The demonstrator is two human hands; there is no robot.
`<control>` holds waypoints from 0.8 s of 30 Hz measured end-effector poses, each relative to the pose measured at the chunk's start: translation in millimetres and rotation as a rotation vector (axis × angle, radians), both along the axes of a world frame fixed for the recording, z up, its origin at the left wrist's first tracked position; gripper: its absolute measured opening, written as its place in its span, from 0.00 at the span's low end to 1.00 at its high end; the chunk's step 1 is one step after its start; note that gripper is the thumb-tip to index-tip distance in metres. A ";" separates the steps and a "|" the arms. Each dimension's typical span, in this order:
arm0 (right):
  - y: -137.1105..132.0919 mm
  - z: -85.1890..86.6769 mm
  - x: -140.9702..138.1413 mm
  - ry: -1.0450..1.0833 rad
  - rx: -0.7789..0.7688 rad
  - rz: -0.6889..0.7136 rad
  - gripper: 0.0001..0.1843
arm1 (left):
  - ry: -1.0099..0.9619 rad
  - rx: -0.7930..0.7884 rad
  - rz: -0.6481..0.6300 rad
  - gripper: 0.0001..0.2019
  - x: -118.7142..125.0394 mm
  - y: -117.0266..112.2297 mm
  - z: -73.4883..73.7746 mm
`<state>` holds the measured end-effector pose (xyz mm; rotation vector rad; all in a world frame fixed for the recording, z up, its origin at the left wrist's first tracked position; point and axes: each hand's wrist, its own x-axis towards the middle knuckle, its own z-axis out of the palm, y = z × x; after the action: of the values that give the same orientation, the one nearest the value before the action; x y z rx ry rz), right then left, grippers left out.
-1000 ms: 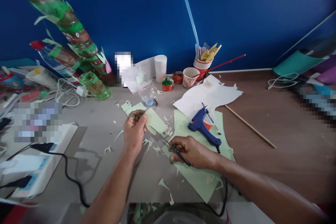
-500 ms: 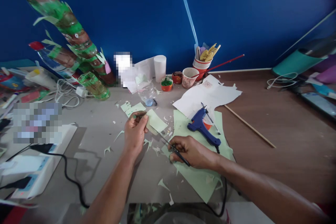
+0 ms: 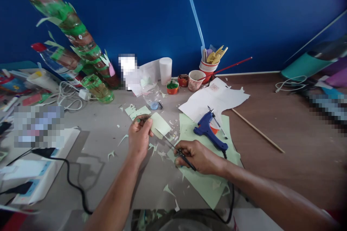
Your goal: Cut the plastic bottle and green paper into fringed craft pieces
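Note:
My left hand (image 3: 138, 135) is closed on a small piece of pale green paper (image 3: 160, 124), held up just above the table. My right hand (image 3: 197, 157) grips dark scissors (image 3: 173, 148), whose blades reach up and left to the lower edge of that piece. Under my right hand and forearm lies a larger pale green sheet (image 3: 208, 182). Small green offcuts (image 3: 155, 148) are scattered on the grey surface between my hands.
A blue glue gun (image 3: 208, 130) lies on the green sheet right of my hands, its cable trailing toward me. White paper (image 3: 217, 97), paint cups (image 3: 195, 79), a brush holder (image 3: 208, 65) and a painted bottle tower (image 3: 78, 43) stand behind. A power strip (image 3: 32, 177) and black cable (image 3: 70, 184) lie left.

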<state>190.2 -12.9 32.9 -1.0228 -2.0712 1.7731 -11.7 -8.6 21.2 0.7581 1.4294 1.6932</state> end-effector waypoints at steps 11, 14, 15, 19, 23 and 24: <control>1.5 5.5 0.4 0.030 -0.081 -0.038 0.15 | -0.144 0.015 -0.051 0.16 5.7 -2.8 12.3; 2.3 6.4 0.4 0.042 -0.103 -0.045 0.16 | -0.199 0.010 -0.062 0.17 6.1 -2.9 12.5; 2.8 5.9 0.4 0.050 -0.110 -0.046 0.16 | -0.217 0.008 -0.074 0.17 6.1 -2.7 11.8; 4.8 1.0 1.1 0.101 -0.137 -0.050 0.18 | -0.249 -0.014 -0.132 0.16 5.9 -2.3 8.2; 5.0 -1.2 1.4 0.115 -0.159 -0.045 0.19 | -0.277 -0.043 -0.133 0.16 5.8 -3.0 8.6; 4.8 -1.0 1.2 0.107 -0.155 -0.046 0.19 | -0.291 -0.046 -0.129 0.16 6.1 -3.3 9.1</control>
<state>191.5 -8.1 31.9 -0.9829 -1.8570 1.9448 -5.7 -11.9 30.3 0.5404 1.1882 1.5923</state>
